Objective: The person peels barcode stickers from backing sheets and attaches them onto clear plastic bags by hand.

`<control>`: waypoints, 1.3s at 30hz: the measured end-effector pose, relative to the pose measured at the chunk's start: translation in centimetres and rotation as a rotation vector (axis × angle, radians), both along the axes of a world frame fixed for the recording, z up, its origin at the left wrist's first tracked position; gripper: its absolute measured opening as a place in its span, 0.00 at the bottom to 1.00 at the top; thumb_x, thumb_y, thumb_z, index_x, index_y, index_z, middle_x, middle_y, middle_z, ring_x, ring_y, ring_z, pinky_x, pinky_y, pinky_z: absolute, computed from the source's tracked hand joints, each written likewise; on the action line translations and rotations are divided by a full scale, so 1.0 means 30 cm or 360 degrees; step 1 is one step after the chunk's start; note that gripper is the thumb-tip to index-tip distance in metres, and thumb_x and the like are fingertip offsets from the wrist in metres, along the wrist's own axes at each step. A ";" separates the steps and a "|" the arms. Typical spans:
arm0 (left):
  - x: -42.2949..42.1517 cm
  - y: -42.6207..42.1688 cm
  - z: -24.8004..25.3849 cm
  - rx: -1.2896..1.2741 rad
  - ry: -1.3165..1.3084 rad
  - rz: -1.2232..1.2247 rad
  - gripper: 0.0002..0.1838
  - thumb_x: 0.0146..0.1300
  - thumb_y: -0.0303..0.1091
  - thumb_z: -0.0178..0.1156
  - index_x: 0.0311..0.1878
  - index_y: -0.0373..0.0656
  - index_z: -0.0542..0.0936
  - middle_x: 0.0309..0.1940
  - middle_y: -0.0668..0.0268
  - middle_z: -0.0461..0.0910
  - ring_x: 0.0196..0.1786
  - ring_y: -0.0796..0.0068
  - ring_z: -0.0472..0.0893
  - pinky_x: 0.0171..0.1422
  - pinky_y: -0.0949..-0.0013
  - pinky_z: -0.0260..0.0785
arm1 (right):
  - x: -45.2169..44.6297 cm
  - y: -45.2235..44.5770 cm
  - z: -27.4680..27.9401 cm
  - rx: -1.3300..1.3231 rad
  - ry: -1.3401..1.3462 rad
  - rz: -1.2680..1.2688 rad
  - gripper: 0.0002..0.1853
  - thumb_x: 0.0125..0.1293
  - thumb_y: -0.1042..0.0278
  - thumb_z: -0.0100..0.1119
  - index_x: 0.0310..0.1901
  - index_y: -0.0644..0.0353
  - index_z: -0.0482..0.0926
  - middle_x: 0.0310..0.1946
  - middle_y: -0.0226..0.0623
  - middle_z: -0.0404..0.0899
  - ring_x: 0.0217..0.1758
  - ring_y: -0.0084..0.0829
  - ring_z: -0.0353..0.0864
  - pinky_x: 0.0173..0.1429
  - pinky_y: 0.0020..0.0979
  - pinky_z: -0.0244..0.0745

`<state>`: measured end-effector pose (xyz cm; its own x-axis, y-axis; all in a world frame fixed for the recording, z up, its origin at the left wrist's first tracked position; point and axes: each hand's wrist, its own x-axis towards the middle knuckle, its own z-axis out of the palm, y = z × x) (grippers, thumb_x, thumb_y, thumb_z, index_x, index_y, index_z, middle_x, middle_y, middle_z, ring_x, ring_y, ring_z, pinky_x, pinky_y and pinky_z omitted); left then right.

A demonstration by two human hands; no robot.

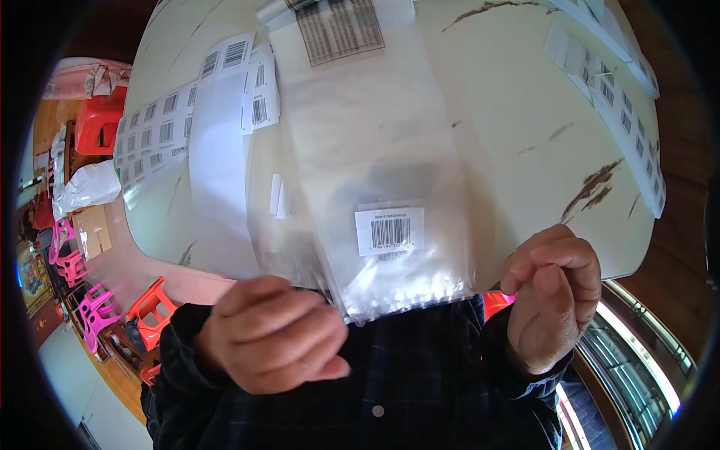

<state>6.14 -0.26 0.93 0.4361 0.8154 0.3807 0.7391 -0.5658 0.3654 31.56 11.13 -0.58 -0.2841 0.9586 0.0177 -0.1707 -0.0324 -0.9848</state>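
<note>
A stack of clear plastic bags (375,135) lies on the table and reaches its near edge. A white barcode label (390,232) sits on the lower part of the top bag. My left hand (277,335) is closed beside the bags' lower left corner; whatever is between its fingers, if anything, is hidden. To the right of the bags, my right hand (553,296) is raised with its fingers curled in and the thumb bent, nothing visible in it. Dark printed text (341,31) shows on the bags' far end.
Barcode label sheets (161,127) and a long white strip (219,165) lie on the left of the marbled table (517,112). More label sheets (626,120) lie along its right edge. Red stools (152,311) and pink stools (94,311) stand on the floor at left.
</note>
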 end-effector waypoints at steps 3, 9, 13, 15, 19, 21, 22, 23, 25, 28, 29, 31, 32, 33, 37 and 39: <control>-0.083 -0.012 0.033 -0.0230 0.0272 0.0326 0.15 0.62 0.45 0.66 0.41 0.43 0.84 0.49 0.64 0.82 0.51 0.64 0.80 0.57 0.56 0.72 | -0.009 -0.002 0.015 0.0063 0.0069 -0.0104 0.03 0.66 0.73 0.58 0.37 0.61 0.78 0.28 0.36 0.78 0.22 0.24 0.71 0.31 0.22 0.69; -0.138 -0.025 -0.045 -0.0128 0.0397 0.0849 0.19 0.60 0.45 0.66 0.47 0.40 0.82 0.53 0.60 0.80 0.53 0.57 0.80 0.62 0.51 0.70 | -0.040 -0.010 0.036 0.0130 0.0225 -0.0130 0.03 0.63 0.74 0.56 0.37 0.61 0.77 0.27 0.36 0.78 0.20 0.24 0.70 0.28 0.21 0.67; -0.184 -0.068 -0.066 -0.0172 0.0379 0.0581 0.22 0.59 0.43 0.67 0.50 0.38 0.81 0.54 0.58 0.79 0.54 0.53 0.81 0.62 0.48 0.71 | -0.063 -0.029 0.056 0.0207 0.0184 0.0045 0.05 0.60 0.76 0.56 0.38 0.62 0.77 0.28 0.37 0.79 0.20 0.24 0.71 0.28 0.21 0.68; -0.197 -0.092 -0.079 -0.0128 0.0326 0.0591 0.21 0.59 0.42 0.66 0.50 0.38 0.81 0.54 0.58 0.80 0.53 0.54 0.81 0.61 0.49 0.72 | -0.088 -0.041 0.088 0.0105 0.0234 0.0211 0.07 0.58 0.79 0.57 0.39 0.63 0.77 0.29 0.37 0.79 0.22 0.27 0.74 0.32 0.24 0.73; -0.201 -0.134 -0.076 -0.0006 0.0128 0.0561 0.18 0.59 0.40 0.66 0.48 0.39 0.81 0.53 0.58 0.80 0.52 0.56 0.81 0.57 0.52 0.74 | -0.182 -0.077 0.141 -0.0334 0.0379 0.0563 0.20 0.61 0.75 0.61 0.55 0.67 0.73 0.43 0.46 0.80 0.39 0.36 0.81 0.46 0.31 0.78; -0.183 -0.150 -0.024 0.0059 0.0037 0.0586 0.16 0.59 0.38 0.65 0.47 0.39 0.81 0.52 0.59 0.81 0.51 0.58 0.82 0.55 0.54 0.74 | -0.248 -0.109 0.170 -0.0536 0.0383 0.0574 0.27 0.62 0.69 0.64 0.62 0.67 0.69 0.47 0.49 0.78 0.43 0.40 0.83 0.48 0.33 0.80; -0.173 -0.155 0.006 0.0093 -0.0009 0.0597 0.15 0.58 0.37 0.65 0.46 0.40 0.81 0.51 0.59 0.81 0.50 0.59 0.82 0.54 0.55 0.75 | -0.280 -0.113 0.178 -0.0770 0.0460 0.0575 0.32 0.62 0.69 0.64 0.66 0.67 0.64 0.53 0.52 0.76 0.48 0.44 0.82 0.55 0.38 0.77; -0.165 -0.156 0.034 0.0123 -0.0055 0.0607 0.14 0.58 0.37 0.65 0.45 0.40 0.81 0.51 0.59 0.81 0.49 0.60 0.82 0.53 0.56 0.75 | -0.308 -0.115 0.184 -0.1007 0.0536 0.0571 0.37 0.62 0.70 0.64 0.71 0.68 0.59 0.59 0.55 0.74 0.53 0.48 0.81 0.63 0.43 0.73; -0.152 -0.149 0.082 0.0174 -0.0107 0.0463 0.11 0.59 0.36 0.65 0.42 0.43 0.82 0.48 0.63 0.83 0.47 0.66 0.83 0.52 0.61 0.74 | -0.367 -0.107 0.191 -0.1000 0.0589 0.0564 0.37 0.62 0.70 0.63 0.71 0.68 0.58 0.59 0.55 0.74 0.54 0.48 0.80 0.64 0.44 0.72; -0.121 -0.159 0.104 0.0168 -0.0164 0.0248 0.10 0.61 0.39 0.66 0.42 0.45 0.83 0.47 0.65 0.84 0.46 0.69 0.83 0.52 0.62 0.74 | -0.425 -0.086 0.198 -0.1013 0.0740 0.0558 0.39 0.64 0.72 0.62 0.73 0.68 0.54 0.60 0.55 0.75 0.58 0.48 0.79 0.68 0.45 0.69; -0.112 -0.156 0.100 0.0171 -0.0170 0.0240 0.10 0.61 0.39 0.66 0.42 0.45 0.83 0.47 0.65 0.84 0.46 0.69 0.83 0.52 0.62 0.74 | -0.426 -0.086 0.195 -0.1007 0.0736 0.0550 0.39 0.64 0.72 0.62 0.73 0.68 0.54 0.60 0.55 0.75 0.58 0.48 0.79 0.68 0.45 0.69; -0.094 -0.146 0.086 0.0142 -0.0186 0.0184 0.11 0.62 0.40 0.65 0.43 0.45 0.83 0.47 0.66 0.84 0.46 0.70 0.83 0.52 0.63 0.73 | -0.418 -0.082 0.171 -0.1004 0.0633 0.0607 0.36 0.66 0.75 0.59 0.73 0.67 0.55 0.58 0.54 0.76 0.58 0.47 0.80 0.67 0.44 0.70; -0.088 -0.143 0.079 0.0128 -0.0190 0.0160 0.12 0.63 0.41 0.65 0.43 0.45 0.84 0.47 0.66 0.84 0.46 0.71 0.83 0.52 0.63 0.73 | -0.413 -0.080 0.157 -0.1002 0.0583 0.0639 0.35 0.67 0.76 0.58 0.73 0.67 0.55 0.58 0.53 0.77 0.58 0.46 0.80 0.67 0.44 0.70; -0.086 -0.142 0.076 0.0110 -0.0194 0.0136 0.12 0.63 0.42 0.65 0.43 0.45 0.84 0.47 0.67 0.84 0.46 0.72 0.83 0.52 0.64 0.73 | -0.407 -0.080 0.147 -0.1003 0.0534 0.0671 0.34 0.68 0.77 0.56 0.73 0.66 0.55 0.57 0.53 0.77 0.58 0.46 0.80 0.67 0.43 0.70; -0.116 -0.101 0.101 -0.0264 -0.0541 -0.0113 0.14 0.64 0.42 0.65 0.46 0.44 0.84 0.46 0.65 0.84 0.44 0.70 0.83 0.52 0.63 0.72 | -0.371 -0.097 0.135 -0.0757 0.0433 0.0828 0.27 0.71 0.79 0.52 0.71 0.66 0.61 0.54 0.50 0.79 0.56 0.41 0.80 0.65 0.40 0.72; -0.135 -0.065 0.105 -0.0316 -0.0718 -0.0136 0.15 0.62 0.41 0.66 0.47 0.42 0.84 0.47 0.62 0.83 0.43 0.67 0.83 0.53 0.61 0.71 | -0.350 -0.098 0.130 -0.0666 0.0398 0.0902 0.25 0.72 0.80 0.50 0.70 0.65 0.63 0.53 0.49 0.80 0.55 0.40 0.80 0.64 0.39 0.73</control>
<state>2.10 -2.21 4.09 0.3319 0.8600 0.3877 0.4366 -0.5044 0.7450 21.07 8.19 3.33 -0.7719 0.6073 -0.1878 -0.2334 -0.5456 -0.8049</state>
